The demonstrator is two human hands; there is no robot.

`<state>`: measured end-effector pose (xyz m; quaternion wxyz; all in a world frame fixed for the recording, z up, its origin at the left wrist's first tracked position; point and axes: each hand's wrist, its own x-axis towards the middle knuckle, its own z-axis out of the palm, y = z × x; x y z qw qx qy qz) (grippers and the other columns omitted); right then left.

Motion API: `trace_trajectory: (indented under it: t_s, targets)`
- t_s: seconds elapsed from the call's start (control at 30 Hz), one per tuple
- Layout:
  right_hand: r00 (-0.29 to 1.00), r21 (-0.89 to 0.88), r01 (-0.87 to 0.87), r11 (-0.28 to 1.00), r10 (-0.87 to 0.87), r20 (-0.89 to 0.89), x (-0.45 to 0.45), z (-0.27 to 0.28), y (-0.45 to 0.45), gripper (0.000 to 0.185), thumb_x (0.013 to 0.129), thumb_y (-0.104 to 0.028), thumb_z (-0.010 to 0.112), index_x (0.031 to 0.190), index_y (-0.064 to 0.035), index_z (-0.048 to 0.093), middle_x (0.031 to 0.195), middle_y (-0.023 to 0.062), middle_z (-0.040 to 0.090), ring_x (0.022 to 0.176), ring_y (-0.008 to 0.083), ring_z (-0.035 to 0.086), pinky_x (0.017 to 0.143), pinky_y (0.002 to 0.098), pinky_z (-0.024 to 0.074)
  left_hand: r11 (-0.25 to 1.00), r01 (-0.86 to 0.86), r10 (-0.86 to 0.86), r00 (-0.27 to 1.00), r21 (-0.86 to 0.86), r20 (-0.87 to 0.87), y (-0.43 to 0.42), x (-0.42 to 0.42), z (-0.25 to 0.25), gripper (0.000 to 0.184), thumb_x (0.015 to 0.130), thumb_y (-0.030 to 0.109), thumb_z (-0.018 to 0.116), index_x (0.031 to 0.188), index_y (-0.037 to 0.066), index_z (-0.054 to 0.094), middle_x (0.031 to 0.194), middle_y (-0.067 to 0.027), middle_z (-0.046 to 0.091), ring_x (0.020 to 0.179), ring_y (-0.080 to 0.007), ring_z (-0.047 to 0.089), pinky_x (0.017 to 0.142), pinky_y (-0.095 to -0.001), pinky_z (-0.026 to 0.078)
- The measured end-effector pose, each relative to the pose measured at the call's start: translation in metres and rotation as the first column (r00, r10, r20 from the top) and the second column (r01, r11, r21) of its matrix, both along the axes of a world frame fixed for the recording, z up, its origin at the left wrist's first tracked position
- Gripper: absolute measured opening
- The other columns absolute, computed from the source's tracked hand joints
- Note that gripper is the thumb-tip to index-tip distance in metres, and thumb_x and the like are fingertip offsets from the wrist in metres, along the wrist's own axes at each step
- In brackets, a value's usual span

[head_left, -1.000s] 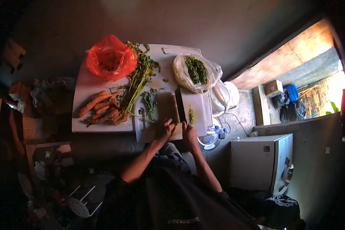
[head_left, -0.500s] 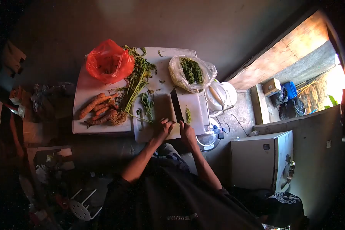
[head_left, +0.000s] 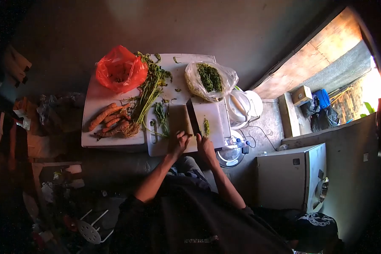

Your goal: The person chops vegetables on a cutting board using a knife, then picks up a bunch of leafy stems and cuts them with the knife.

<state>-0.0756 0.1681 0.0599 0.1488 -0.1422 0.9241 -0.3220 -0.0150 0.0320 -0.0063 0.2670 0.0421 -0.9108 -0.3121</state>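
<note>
My right hand [head_left: 205, 146] is closed round the handle of a knife [head_left: 192, 114], its broad dark blade pointing away from me over the white cutting board [head_left: 217, 116]. Just left of the knife, my left hand [head_left: 179, 143] has its fingers curled close to the blade; whatever they hold is too small to make out. A narrow pile of chopped greens [head_left: 206, 127] lies on the board to the right of the blade. On the left part of the board rests a leafy green sprig [head_left: 161, 115].
Left of the board lie carrots [head_left: 109, 117] and long leafy stalks [head_left: 146, 99] with roots. Behind them are a red plastic bag [head_left: 121, 70] and a clear bag of cut greens [head_left: 210, 78]. A white bucket [head_left: 253, 103] stands right of the white table [head_left: 93, 139].
The view has shifted slightly. The knife blade leans a little more to the left, while both hands stay at almost the same place on the board.
</note>
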Motion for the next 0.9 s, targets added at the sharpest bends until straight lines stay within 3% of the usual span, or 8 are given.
trace_trajectory:
  t_s: [0.17,0.23,0.37,0.47,0.5,0.57,0.67,0.9]
  targets:
    - [1.000,-0.002,0.009,1.000,-0.009,0.026,0.010,-0.008,0.000,0.051,0.099,-0.040,0.046,0.083,0.0065,0.062,0.078,0.0342,0.061,0.079,0.0523,0.060,0.068,0.0583,0.0479,0.996,0.010,-0.017,0.997,-0.092,-0.078,-0.001,0.003,-0.004,0.011,0.082,0.011,0.062,0.089,0.005,0.069,0.088,-0.0146,0.060,0.087,-0.0345,0.059,0.075,-0.0432,0.049]
    - [1.000,0.000,-0.006,1.000,0.006,0.028,0.003,-0.019,-0.001,0.053,0.099,-0.043,0.044,0.089,0.0062,0.062,0.080,0.0341,0.061,0.081,0.0524,0.060,0.069,0.0581,0.0475,1.000,0.027,-0.027,0.991,0.006,0.133,0.002,0.001,-0.003,0.013,0.082,0.011,0.062,0.091,0.006,0.069,0.091,-0.0144,0.060,0.090,-0.0345,0.060,0.076,-0.0414,0.049]
    - [0.999,-0.042,-0.038,0.998,0.038,-0.014,-0.014,-0.026,0.004,0.056,0.099,-0.045,0.045,0.080,0.0058,0.063,0.077,0.0332,0.061,0.078,0.0514,0.060,0.068,0.0566,0.0475,0.995,-0.018,0.003,0.988,0.095,0.157,0.005,0.000,-0.025,0.015,0.082,0.009,0.061,0.094,0.006,0.069,0.093,-0.0138,0.062,0.090,-0.0348,0.062,0.076,-0.0419,0.050]
    - [0.998,-0.095,-0.053,0.994,0.051,-0.021,-0.014,0.000,0.022,0.053,0.099,-0.043,0.046,0.083,0.0052,0.064,0.077,0.0344,0.060,0.080,0.0516,0.060,0.068,0.0587,0.0462,0.986,-0.101,0.055,0.948,0.132,0.313,0.022,0.010,0.043,0.019,0.083,0.006,0.057,0.098,0.006,0.069,0.095,-0.0123,0.063,0.091,-0.0337,0.062,0.076,-0.0420,0.050]
    - [0.997,-0.063,-0.075,0.995,0.075,-0.010,-0.018,-0.002,0.028,0.053,0.099,-0.043,0.047,0.081,0.0047,0.063,0.075,0.0335,0.061,0.078,0.0523,0.060,0.067,0.0588,0.0459,0.987,-0.107,0.064,0.947,0.122,0.315,0.023,0.009,0.028,0.019,0.083,0.006,0.057,0.098,0.006,0.069,0.095,-0.0123,0.063,0.091,-0.0337,0.062,0.076,-0.0420,0.050]
    - [0.998,-0.066,-0.066,0.996,0.065,-0.010,-0.026,0.001,0.036,0.053,0.099,-0.043,0.048,0.081,0.0048,0.063,0.075,0.0334,0.061,0.078,0.0524,0.060,0.068,0.0588,0.0458,0.985,-0.148,0.135,0.981,0.085,0.137,0.023,0.007,-0.020,0.020,0.083,0.005,0.055,0.098,0.006,0.068,0.094,-0.0112,0.063,0.092,-0.0327,0.062,0.077,-0.0411,0.050]
    - [0.999,-0.087,-0.042,0.995,0.041,-0.006,-0.034,0.003,0.049,0.054,0.098,-0.043,0.049,0.080,0.0050,0.062,0.075,0.0332,0.061,0.079,0.0523,0.060,0.068,0.0586,0.0455,0.980,-0.199,0.194,0.972,0.026,0.136,0.037,0.016,0.011,0.021,0.083,0.004,0.054,0.099,0.006,0.067,0.091,-0.0109,0.062,0.090,-0.0333,0.062,0.077,-0.0409,0.050]
    - [0.997,-0.205,-0.078,0.976,0.078,-0.009,-0.029,0.009,0.070,0.050,0.099,-0.040,0.048,0.077,0.0039,0.059,0.072,0.0334,0.059,0.075,0.0527,0.059,0.063,0.0589,0.0444,0.986,-0.164,0.161,0.981,0.024,0.113,0.043,0.014,0.008,0.014,0.087,0.007,0.058,0.097,0.006,0.067,0.089,-0.0109,0.060,0.084,-0.0323,0.062,0.071,-0.0417,0.051]
